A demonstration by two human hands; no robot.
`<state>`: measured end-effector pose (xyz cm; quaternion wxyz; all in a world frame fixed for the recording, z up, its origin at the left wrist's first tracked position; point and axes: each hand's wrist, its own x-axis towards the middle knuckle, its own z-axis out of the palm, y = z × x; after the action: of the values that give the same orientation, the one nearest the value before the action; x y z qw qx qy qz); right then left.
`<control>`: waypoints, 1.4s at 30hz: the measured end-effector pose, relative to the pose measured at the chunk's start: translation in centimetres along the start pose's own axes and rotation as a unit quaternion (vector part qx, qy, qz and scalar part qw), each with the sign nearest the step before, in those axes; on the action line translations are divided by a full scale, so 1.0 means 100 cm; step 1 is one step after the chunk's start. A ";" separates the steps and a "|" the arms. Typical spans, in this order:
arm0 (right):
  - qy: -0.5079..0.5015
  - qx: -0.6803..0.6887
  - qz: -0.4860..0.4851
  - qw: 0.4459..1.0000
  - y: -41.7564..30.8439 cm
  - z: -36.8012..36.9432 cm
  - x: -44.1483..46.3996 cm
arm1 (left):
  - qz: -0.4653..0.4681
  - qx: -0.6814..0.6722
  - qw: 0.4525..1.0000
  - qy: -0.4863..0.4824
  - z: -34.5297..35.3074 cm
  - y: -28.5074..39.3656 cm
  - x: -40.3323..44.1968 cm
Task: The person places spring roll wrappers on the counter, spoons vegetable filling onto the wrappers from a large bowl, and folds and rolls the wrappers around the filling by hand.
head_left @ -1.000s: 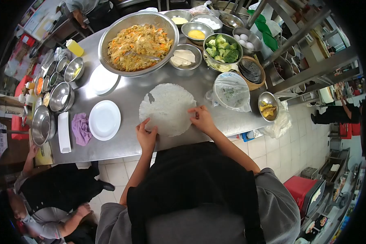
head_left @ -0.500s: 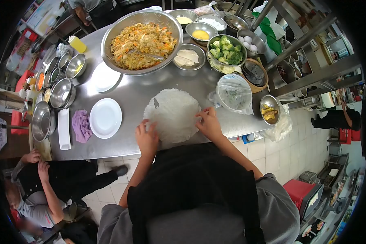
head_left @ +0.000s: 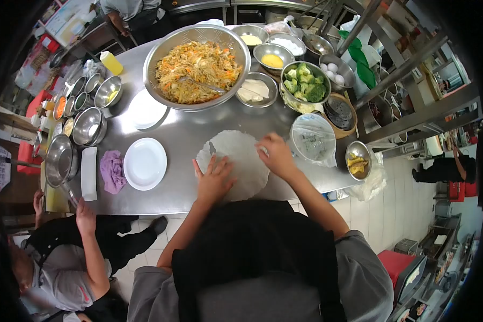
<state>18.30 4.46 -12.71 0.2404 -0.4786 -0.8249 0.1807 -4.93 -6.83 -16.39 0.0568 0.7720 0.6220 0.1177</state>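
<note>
A thin, whitish round wrapper sheet (head_left: 247, 174) lies flat on the steel table in front of me, with a small tear near its upper left edge. My left hand (head_left: 216, 180) rests on its left part, fingers spread. At the upper right edge is my right hand (head_left: 278, 156), fingers curled into a pinch; whatever is between the fingertips, if anything, is too small to make out. Beyond the sheet stands a large perforated steel bowl (head_left: 151, 88) heaped with shredded noodle and vegetable filling (head_left: 198, 70), a metal utensil lying in it.
White plates (head_left: 145, 163), a purple cloth (head_left: 112, 172) and steel bowls (head_left: 60, 161) are on the left. Broccoli (head_left: 306, 83), eggs (head_left: 333, 72) and a plastic-covered bowl (head_left: 313, 139) stand on the right. A co-worker's hand (head_left: 85, 217) grips a handle at lower left.
My left hand has moved from the sheet's left edge to lie spread on it. My right hand has shifted to its upper right edge. The co-worker's hands have moved apart.
</note>
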 end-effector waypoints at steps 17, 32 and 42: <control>-0.010 -0.178 -0.199 0.964 -0.100 0.015 0.216 | -0.157 -0.243 0.932 0.218 -0.042 -0.029 0.019; 0.053 -0.104 -0.103 0.988 -0.079 -0.079 0.227 | -0.321 -0.602 0.676 0.279 -0.100 -0.151 0.146; 0.066 -0.157 -0.031 0.985 -0.092 -0.066 0.195 | -0.271 -0.693 0.616 0.259 -0.089 -0.083 0.146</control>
<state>7.27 17.63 1.90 0.2218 -0.4954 -0.8398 0.0098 -12.17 8.67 -8.09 0.4411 0.2376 0.5251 0.6879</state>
